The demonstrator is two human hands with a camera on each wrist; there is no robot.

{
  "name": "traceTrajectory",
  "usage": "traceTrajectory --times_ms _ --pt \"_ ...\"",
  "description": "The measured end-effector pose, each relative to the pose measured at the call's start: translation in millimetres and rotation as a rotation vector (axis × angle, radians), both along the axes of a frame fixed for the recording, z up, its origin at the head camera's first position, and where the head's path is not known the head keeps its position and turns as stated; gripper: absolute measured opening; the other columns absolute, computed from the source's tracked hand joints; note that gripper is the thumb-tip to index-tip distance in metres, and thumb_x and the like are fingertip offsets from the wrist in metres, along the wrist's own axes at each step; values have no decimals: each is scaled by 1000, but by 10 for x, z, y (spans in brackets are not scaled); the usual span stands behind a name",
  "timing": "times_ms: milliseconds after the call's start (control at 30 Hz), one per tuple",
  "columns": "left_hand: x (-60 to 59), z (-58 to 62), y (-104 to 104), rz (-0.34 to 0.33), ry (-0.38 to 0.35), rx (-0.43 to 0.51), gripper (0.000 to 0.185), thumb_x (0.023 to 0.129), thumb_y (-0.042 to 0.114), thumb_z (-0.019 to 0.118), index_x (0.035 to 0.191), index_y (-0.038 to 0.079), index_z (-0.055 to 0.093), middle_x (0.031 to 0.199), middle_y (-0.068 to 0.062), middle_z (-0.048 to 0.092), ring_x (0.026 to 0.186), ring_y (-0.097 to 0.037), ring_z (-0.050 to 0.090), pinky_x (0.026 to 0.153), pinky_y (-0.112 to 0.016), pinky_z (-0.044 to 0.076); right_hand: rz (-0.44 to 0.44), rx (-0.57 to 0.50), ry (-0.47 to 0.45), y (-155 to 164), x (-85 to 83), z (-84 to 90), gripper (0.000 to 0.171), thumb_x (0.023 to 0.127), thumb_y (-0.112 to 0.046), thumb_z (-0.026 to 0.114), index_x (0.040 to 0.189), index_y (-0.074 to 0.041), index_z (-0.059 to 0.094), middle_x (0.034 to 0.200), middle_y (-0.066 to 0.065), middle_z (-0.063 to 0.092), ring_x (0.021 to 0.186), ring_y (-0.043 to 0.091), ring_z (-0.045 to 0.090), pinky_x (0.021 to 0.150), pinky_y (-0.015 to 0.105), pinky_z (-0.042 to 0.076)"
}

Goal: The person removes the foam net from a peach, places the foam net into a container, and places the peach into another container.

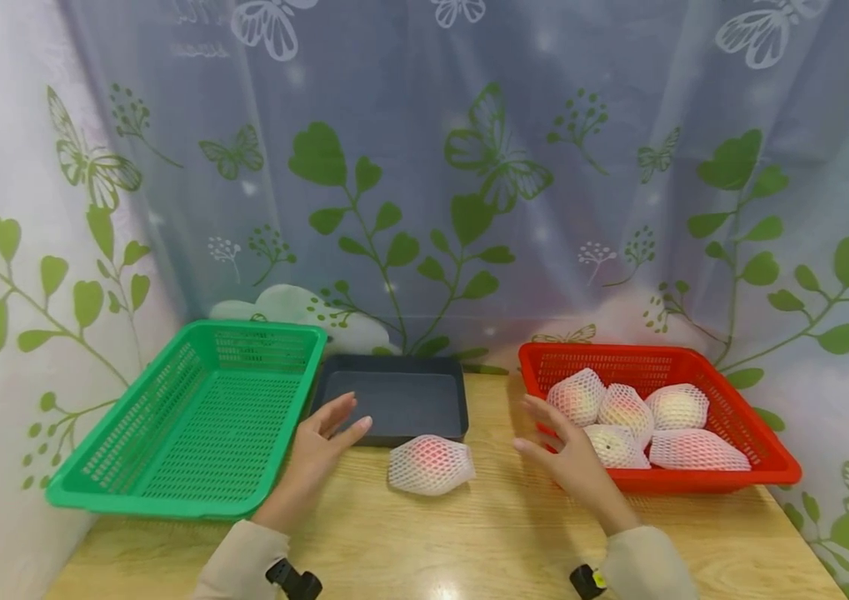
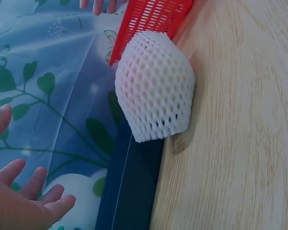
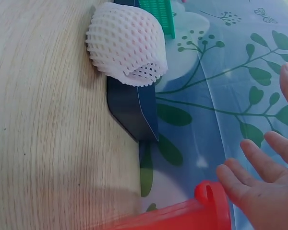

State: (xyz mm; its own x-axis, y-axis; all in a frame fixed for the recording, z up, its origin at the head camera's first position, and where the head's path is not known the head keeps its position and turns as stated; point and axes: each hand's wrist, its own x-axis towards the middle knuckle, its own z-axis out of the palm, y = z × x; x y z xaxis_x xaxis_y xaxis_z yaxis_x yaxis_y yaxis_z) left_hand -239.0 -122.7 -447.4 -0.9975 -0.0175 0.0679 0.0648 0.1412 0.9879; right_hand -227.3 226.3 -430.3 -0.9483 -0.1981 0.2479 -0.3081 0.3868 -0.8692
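From the head camera, a netted fruit is seen lying alone on the wooden table, just in front of the dark tray and between the two hands. The left hand is held open just left of it, fingers straight and slightly apart, nothing gripped. The right hand is held open at the near corner of the red basket, fingers spread, also holding nothing. Four more netted fruits are seen in the red basket; the green basket stands beside the tray on the left. It is judged that the lone fruit is best closed on from both sides, so that the foam net can be gripped without the fruit being rolled away.

From the left wrist camera, the netted fruit is shown resting on the wood against the edge of the dark tray. The left hand's fingers are seen relaxed and apart, well clear of it. The net's open end is seen loose, so a hold by the netting alone is judged unreliable.

From the right wrist camera, the netted fruit is seen apart from the right hand's fingers, which are spread beside the rim of the red basket. A gentle, enclosing grip is judged advisable.
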Motion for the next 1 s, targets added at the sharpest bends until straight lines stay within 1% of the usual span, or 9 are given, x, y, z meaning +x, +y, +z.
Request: traceTrajectory --times_ms 100,200,400,533,767,1000 --pt "16 4 -32 -12 11 -8 72 83 41 73 143 15 43 147 -8 44 138 -27 36 108 -48 37 15 -9 23 28 23 7 65 88 -17 70 145 -12 40 147 14 42 135 35 38 103 54 37" --pt "26 2 -57 -9 5 -6 72 83 41 74 143 16 44 146 -7 44 138 -26 36 109 -47 35 26 -4 41 46 35 1 64 88 -15 70 145 -11 40 146 15 43 135 36 38 102 53 38" --pt "36 -1 -69 3 -2 -12 71 83 39 74 143 14 44 146 -10 45 137 -28 36 112 -48 30 28 -3 32 57 28 -14 64 88 -15 70 144 -10 41 146 16 43 134 37 38 103 51 38" --pt "45 -10 -67 -5 2 -16 70 84 37 73 143 12 44 146 -12 44 137 -30 36 112 -50 29 23 -6 30 27 20 -14 64 87 -13 70 144 -9 41 146 17 42 134 38 37 103 53 37" --pt "47 -90 -9 -24 -14 -14 65 86 33 73 141 12 46 145 -12 46 136 -30 38 108 -48 36 24 -19 -21 -82 -39 -51 65 86 -16 72 143 -9 41 147 18 41 136 36 36 105 55 35" --pt "22 -182 133 -49 -19 11 63 86 25 74 140 6 48 142 -17 47 134 -34 40 106 -50 37 34 -13 -47 -187 -87 -107 66 85 -20 74 142 -11 44 145 17 45 134 37 39 106 56 34"
